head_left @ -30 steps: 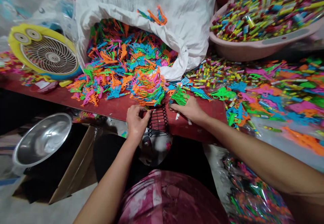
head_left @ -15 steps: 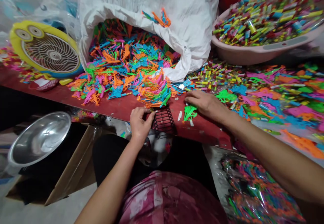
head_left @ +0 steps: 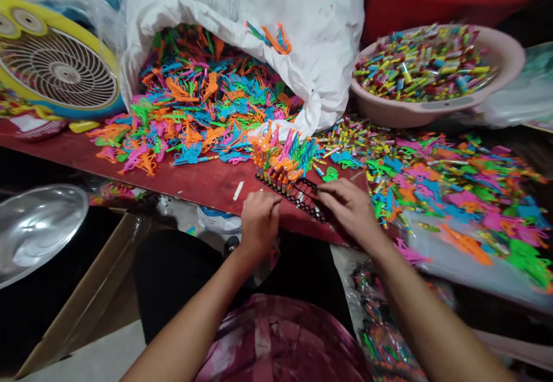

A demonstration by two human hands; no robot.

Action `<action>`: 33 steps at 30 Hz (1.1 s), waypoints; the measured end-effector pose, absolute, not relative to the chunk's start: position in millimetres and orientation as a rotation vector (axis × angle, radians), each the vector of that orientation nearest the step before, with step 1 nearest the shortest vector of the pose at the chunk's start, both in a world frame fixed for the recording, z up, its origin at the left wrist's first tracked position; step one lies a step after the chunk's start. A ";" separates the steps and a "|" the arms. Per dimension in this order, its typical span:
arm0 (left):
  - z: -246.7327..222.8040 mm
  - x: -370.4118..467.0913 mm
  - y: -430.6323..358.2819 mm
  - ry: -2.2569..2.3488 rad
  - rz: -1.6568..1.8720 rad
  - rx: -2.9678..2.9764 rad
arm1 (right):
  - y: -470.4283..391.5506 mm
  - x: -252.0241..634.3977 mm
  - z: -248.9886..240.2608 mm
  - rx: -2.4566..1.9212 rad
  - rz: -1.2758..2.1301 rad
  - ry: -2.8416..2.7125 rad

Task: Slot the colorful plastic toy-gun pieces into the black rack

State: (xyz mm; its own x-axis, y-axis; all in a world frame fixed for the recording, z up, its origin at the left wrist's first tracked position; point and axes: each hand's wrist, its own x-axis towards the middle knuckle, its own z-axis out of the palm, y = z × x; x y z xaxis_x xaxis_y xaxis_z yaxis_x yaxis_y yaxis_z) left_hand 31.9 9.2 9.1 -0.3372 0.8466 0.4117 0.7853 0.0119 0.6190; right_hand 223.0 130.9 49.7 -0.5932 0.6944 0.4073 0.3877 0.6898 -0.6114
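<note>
A black grid rack (head_left: 309, 204) lies slantwise on the red table's front edge. Along its far left part stands a row of colourful plastic toy pieces (head_left: 280, 166), orange, pink, green and blue, with short yellow-banded tubes at their lower ends. My left hand (head_left: 260, 220) is closed beside the rack's near edge, just below the row; what its curled fingers hold, if anything, is hidden. At the rack's right end my right hand (head_left: 349, 209) has its fingers bent and pressed together on the frame. A green piece (head_left: 330, 174) lies just behind that hand.
A white sack (head_left: 319, 42) spills plastic pieces (head_left: 207, 99) onto the red table (head_left: 190, 183). A pink basin (head_left: 415, 114) of small tubes stands at the back right, more loose pieces (head_left: 466, 192) before it. At left are a yellow fan (head_left: 64, 71) and a metal bowl (head_left: 43, 226).
The rack has turned and shifted right, and its row of pieces now stands more upright. My right hand has moved from the loose green piece to the rack's right end. The view has shifted.
</note>
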 end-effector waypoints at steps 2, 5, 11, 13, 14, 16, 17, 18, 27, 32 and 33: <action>7.6 26.1 14.8 2.261 1.319 1.659 | 109.3 201.8 43.1 -0.873 0.617 -2.217; 7.0 20.3 23.8 2.305 1.348 1.589 | 95.8 172.3 35.5 -0.960 0.541 -2.211; 7.9 20.5 36.3 2.293 1.578 1.388 | 95.8 148.4 35.1 -1.047 0.468 -2.229; 7.5 19.5 38.0 2.279 1.617 1.365 | 94.4 147.1 33.9 -1.023 0.443 -2.218; 7.4 18.5 38.3 2.272 1.613 1.366 | 93.4 146.7 32.7 -1.008 0.432 -2.205; 7.7 16.1 38.0 2.272 1.559 1.386 | 91.5 145.9 29.7 -0.981 0.419 -2.179; 8.1 15.0 37.5 2.285 1.516 1.397 | 90.6 145.4 28.3 -0.970 0.415 -2.169; 8.7 14.2 37.1 2.306 1.468 1.403 | 89.9 144.9 27.2 -0.961 0.411 -2.161; 17.8 18.9 35.5 2.452 1.185 1.391 | 87.9 143.1 26.7 -0.892 0.443 -2.118; 22.0 20.9 35.6 2.473 1.081 1.384 | 86.9 145.2 27.7 -0.888 0.453 -2.110; 22.6 21.5 35.9 2.474 1.070 1.378 | 86.4 145.3 28.3 -0.896 0.442 -2.122</action>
State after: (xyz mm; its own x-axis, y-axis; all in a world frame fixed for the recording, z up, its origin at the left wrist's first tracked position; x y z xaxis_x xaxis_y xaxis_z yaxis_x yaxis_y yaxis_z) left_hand 21.5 35.9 22.6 -0.5804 0.7818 0.2280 0.7016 0.3378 0.6274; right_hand 145.3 86.4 28.3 -0.4513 0.7222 0.5242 0.4527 0.6915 -0.5630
